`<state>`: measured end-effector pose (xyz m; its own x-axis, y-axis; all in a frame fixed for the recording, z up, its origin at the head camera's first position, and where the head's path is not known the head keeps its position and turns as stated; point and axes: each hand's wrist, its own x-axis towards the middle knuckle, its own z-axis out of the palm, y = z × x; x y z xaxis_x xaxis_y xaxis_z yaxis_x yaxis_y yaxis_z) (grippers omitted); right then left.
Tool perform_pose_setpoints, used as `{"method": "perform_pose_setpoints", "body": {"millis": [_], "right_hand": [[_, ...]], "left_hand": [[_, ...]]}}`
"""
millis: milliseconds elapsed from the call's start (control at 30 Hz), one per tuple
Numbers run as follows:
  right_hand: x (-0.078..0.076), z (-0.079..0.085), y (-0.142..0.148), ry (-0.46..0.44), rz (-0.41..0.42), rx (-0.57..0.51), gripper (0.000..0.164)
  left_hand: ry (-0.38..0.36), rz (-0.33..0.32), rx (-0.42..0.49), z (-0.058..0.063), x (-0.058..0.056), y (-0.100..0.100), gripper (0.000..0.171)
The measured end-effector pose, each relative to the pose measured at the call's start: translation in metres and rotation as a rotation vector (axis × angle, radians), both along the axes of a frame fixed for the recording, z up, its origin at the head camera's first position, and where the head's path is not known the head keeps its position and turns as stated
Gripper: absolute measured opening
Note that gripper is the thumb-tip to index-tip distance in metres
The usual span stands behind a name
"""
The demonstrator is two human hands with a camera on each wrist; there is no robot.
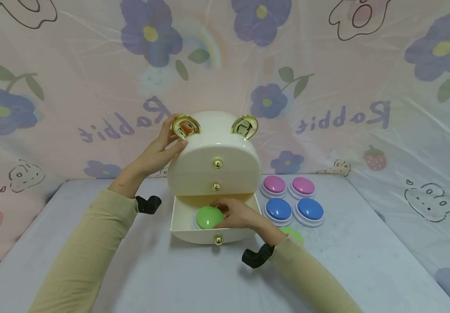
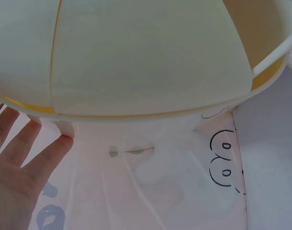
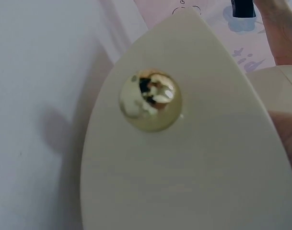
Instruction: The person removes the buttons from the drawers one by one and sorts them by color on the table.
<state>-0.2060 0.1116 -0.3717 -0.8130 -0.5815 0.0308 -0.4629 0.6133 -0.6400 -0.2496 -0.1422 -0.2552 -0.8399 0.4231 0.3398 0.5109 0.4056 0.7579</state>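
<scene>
A cream-white drawer box (image 1: 214, 171) with gold ears and round gold knobs stands on the table, its bottom drawer (image 1: 193, 236) pulled out. My left hand (image 1: 161, 150) touches the box's upper left side beside the gold ear (image 1: 186, 126); in the left wrist view its fingers (image 2: 52, 155) reach the rim. Inside the drawer, my right hand (image 1: 237, 214) holds a green push button (image 1: 209, 217) with a white base by its right side. In the right wrist view the drawer's gold knob (image 3: 150, 100) fills the middle, and the fingers are mostly hidden.
Right of the box stand two pink push buttons (image 1: 274, 184) and two blue push buttons (image 1: 279, 209). Another green push button (image 1: 292, 234) is partly hidden behind the right forearm. A printed cloth (image 1: 217, 82) hangs behind the white-covered table (image 1: 143, 269).
</scene>
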Motion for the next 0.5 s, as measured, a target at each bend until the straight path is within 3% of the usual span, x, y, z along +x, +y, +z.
{"method": "perform_pose_setpoints", "body": {"millis": [200, 500], "right_hand": [[0.005, 0.001, 0.000, 0.103, -0.102, 0.042, 0.058], [0.011, 0.000, 0.002, 0.039, -0.253, -0.044, 0.054]], "left_hand": [[-0.005, 0.003, -0.002, 0.000, 0.000, 0.000, 0.071], [-0.007, 0.012, -0.003, -0.002, -0.002, 0.000, 0.072]]}}
